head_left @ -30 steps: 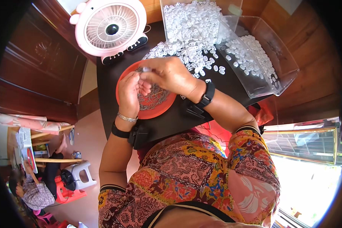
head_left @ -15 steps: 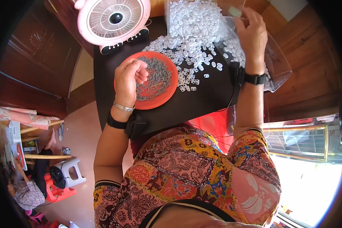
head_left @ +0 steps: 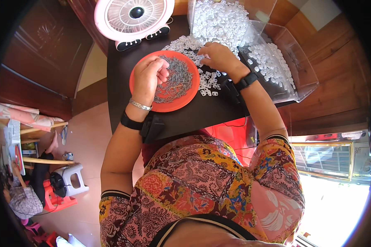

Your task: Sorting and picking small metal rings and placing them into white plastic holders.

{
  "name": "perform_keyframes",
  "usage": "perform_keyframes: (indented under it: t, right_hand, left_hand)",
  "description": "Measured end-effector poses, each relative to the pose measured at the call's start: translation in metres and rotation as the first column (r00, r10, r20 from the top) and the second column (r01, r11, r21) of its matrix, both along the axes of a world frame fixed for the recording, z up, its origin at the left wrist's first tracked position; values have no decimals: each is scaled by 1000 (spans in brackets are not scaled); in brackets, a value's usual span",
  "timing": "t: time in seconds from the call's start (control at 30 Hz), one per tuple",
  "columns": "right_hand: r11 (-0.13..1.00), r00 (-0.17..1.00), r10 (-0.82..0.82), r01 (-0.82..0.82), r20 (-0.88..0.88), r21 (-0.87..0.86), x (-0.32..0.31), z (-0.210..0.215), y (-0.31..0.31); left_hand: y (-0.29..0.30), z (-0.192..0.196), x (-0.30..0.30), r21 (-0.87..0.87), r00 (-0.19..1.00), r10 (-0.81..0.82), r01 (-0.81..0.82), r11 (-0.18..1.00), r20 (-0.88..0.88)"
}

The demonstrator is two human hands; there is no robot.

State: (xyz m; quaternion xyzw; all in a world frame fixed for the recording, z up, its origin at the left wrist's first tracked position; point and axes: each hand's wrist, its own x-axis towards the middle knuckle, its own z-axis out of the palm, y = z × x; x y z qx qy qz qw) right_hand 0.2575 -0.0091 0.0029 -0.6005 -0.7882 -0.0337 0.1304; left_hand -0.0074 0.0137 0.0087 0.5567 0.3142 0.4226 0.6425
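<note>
An orange plate (head_left: 196,84) full of small grey screw-like pieces (head_left: 180,78) lies on the dark table. Over its left half is my left hand (head_left: 147,77), fingers curled in; what they hold, if anything, is hidden. To the right of the plate, loose white plastic pieces (head_left: 210,80), small ovals with two holes, spread across the table. My right hand (head_left: 223,59) hovers at this spread, thumb and fingers bent but apart, with nothing visible between them.
A clear box (head_left: 267,9) heaped with white pieces stands at the back. A second clear bin (head_left: 307,78) with more of them lies to the right. A pink fan (head_left: 130,35) stands back left. Another person (head_left: 27,201) sits far left near a red stool (head_left: 55,197).
My right hand has moved left and nearer, from over the right clear bin to the loose white pieces beside the plate. My left hand stays curled over the plate.
</note>
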Motion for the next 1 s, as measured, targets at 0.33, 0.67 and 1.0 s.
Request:
perform_keyframes:
  t: [0.33,0.67,1.0]
  right_hand:
    - [996,997,-77,76,-19,-42,-2,-8,4]
    - [944,793,-178,-29,-582,-329,-26,25,-17]
    - [942,871,40,-196,-490,-272,-75,57,-30]
  left_hand:
    - [0,0,-1,25,999,-25,26,999,-28]
    - [-1,-1,1,-2,991,-107,107,994,-83]
    - [-8,-2,7,163,970,-131,166,973,-207]
